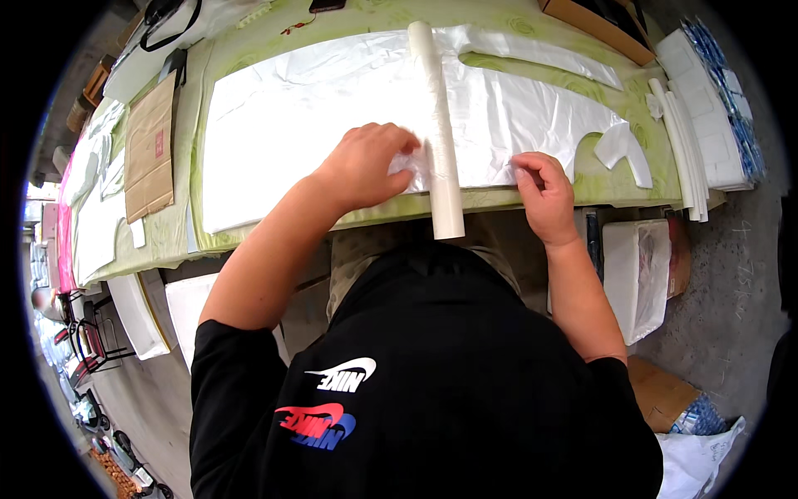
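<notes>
A thin white plastic sheet [307,125] cut like an apron lies flat on the table, with cut-out strips at its right end. Across it rests a long cream-coloured tube [439,133], its near end jutting past the table's front edge. Just left of the tube, my left hand [371,165] curls its fingers and thumb about a crumpled bit of the film. On the tube's other side, my right hand [547,197] pinches the sheet near its front edge. The tips of both hands are partly lost against the bright plastic.
A green patterned cloth [220,58] covers the table. Flat brown cardboard [151,150] lies at the left. Several white rolls [683,154] are by the right edge, near stacked packages [711,100]. An open cardboard box [598,25] sits far right, and a white bin [636,279] stands below.
</notes>
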Action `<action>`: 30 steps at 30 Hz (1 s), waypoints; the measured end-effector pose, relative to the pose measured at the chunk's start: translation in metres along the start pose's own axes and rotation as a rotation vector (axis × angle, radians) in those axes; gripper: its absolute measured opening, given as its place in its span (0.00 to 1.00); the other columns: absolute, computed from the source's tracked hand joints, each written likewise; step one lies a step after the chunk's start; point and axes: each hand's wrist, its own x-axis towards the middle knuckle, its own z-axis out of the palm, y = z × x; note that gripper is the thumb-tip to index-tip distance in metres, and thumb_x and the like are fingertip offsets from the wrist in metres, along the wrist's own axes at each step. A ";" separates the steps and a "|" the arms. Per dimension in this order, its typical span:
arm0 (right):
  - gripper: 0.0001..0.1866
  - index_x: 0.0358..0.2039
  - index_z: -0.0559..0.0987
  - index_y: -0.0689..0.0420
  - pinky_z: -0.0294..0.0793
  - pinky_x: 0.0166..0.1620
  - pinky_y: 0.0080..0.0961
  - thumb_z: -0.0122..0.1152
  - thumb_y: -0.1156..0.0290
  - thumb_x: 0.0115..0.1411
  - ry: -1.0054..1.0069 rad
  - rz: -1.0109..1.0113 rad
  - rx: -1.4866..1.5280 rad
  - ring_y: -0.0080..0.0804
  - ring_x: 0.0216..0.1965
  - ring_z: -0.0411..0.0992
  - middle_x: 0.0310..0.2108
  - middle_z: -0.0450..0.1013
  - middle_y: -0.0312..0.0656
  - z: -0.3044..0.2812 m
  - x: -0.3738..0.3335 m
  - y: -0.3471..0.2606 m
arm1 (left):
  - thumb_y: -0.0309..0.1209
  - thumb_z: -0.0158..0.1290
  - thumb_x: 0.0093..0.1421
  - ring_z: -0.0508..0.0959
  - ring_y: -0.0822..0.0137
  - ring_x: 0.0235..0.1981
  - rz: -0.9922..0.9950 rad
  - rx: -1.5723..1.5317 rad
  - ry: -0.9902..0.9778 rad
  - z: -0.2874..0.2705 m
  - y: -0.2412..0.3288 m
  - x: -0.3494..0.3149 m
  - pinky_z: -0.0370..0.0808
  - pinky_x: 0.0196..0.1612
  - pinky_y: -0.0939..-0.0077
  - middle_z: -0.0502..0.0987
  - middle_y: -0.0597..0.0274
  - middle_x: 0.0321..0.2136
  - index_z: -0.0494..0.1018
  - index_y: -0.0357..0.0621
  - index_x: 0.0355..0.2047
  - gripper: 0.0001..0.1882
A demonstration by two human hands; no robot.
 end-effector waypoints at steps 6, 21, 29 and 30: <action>0.08 0.40 0.82 0.58 0.76 0.47 0.31 0.64 0.77 0.59 0.030 -0.097 -0.130 0.40 0.45 0.74 0.41 0.79 0.42 0.004 0.002 -0.002 | 0.32 0.55 0.60 0.80 0.57 0.41 -0.188 -0.104 -0.206 -0.020 0.006 -0.013 0.77 0.47 0.62 0.82 0.61 0.37 0.80 0.49 0.40 0.09; 0.11 0.42 0.81 0.58 0.74 0.52 0.32 0.63 0.80 0.57 0.023 -0.167 -0.086 0.41 0.47 0.74 0.44 0.78 0.43 0.007 0.007 -0.004 | 0.29 0.44 0.65 0.57 0.45 0.72 -0.217 0.104 0.167 0.050 0.015 0.018 0.51 0.74 0.47 0.66 0.46 0.66 0.52 0.36 0.72 0.35; 0.20 0.52 0.79 0.56 0.64 0.67 0.42 0.65 0.73 0.57 -0.410 -0.341 0.026 0.50 0.64 0.65 0.54 0.76 0.45 0.065 0.033 -0.056 | 0.35 0.51 0.65 0.55 0.46 0.73 -0.244 0.114 0.025 0.018 0.014 0.028 0.56 0.72 0.48 0.64 0.50 0.69 0.52 0.54 0.74 0.38; 0.20 0.52 0.79 0.56 0.65 0.66 0.42 0.65 0.74 0.57 -0.392 -0.331 0.048 0.49 0.63 0.66 0.53 0.76 0.45 0.069 0.034 -0.059 | 0.35 0.53 0.64 0.55 0.46 0.73 -0.234 0.106 0.028 0.012 0.010 0.031 0.57 0.72 0.49 0.63 0.51 0.69 0.53 0.57 0.74 0.38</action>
